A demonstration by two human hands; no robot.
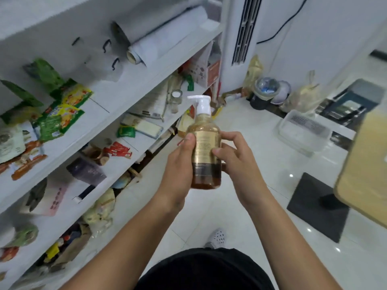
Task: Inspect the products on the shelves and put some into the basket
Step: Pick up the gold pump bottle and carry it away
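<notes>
An amber pump bottle with a white pump head and a gold label stands upright in front of me, above the floor. My left hand grips its left side with the thumb on the label. My right hand holds its right side, thumb on the label and fingers curled behind. White shelves run along the left, stocked with green and yellow snack packets, red sachets, a purple box and other goods. No basket shows in view.
A clear plastic container sits on the white tiled floor at right. A wooden table top on a black base plate stands at the right edge. Bags and a bin cluster by the white air conditioner. My shoe shows below.
</notes>
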